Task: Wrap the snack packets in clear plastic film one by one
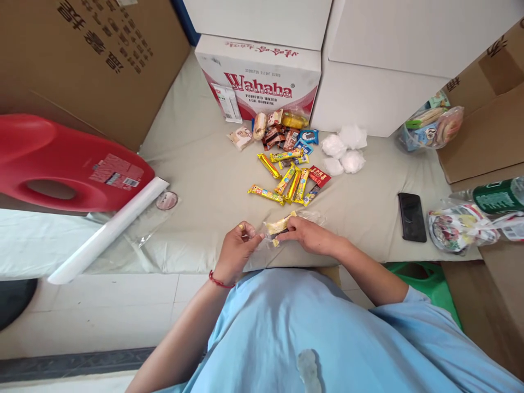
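At the front edge of the cloth-covered surface, my left hand [237, 245] is closed, its thumb and fingers pinching the edge of a clear plastic bag [314, 217]. My right hand [307, 234] is closed around a yellow-wrapped snack stick [279, 224] lying at the bag, its fingertips partly hidden. A darker packet shows just under it. Beyond the hands lie several loose yellow snack sticks [265, 194] and a red packet [319, 176]. Farther back sit brown and blue snack packets [291, 138], a wrapped roll [259, 125] and several white bundles [333, 146].
A Wahaha carton [262, 76] and white boxes [360, 98] stand along the back. On the left are a red jug [73, 164], a white film roll [110, 232] and a brown box [90, 65]. A phone [412, 216] and a green-labelled bottle [497, 195] lie at right.
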`<state>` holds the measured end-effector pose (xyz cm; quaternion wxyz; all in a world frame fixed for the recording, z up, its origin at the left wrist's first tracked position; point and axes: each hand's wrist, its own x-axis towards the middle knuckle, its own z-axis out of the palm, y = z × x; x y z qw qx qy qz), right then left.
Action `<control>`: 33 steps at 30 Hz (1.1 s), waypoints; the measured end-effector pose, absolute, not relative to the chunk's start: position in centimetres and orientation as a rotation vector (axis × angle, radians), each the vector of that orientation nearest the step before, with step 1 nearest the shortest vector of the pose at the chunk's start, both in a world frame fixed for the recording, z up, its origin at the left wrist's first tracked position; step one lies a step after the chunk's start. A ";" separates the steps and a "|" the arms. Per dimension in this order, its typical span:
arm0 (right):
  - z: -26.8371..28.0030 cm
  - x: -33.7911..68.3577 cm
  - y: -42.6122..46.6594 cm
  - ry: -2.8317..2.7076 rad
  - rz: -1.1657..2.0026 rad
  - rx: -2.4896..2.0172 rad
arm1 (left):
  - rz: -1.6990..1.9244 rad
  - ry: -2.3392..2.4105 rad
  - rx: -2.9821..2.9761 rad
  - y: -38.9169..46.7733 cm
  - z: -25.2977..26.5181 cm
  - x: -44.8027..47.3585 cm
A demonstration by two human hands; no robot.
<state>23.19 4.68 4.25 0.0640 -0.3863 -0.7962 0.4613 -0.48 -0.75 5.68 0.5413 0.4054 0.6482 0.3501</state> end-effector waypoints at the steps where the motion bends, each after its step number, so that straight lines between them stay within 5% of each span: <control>1: 4.0 23.3 4.6 -2.421 1.355 -1.124 | 0.879 1.501 0.892 -0.6 6.0 0.5; 8: 4.4 26.1 3.9 -2.375 1.229 -0.764 | 0.888 1.469 1.214 1.1 5.1 5.0; 16: 3.0 27.7 3.2 -2.104 0.484 -1.872 | 0.576 1.594 2.130 -0.5 3.8 6.5; 24: 6.4 27.1 4.7 -2.023 0.956 -1.636 | 0.243 1.721 2.399 -1.8 4.2 6.7; 33: 6.5 16.5 6.5 -2.488 0.691 -1.611 | 0.565 1.441 2.416 -3.0 2.9 4.0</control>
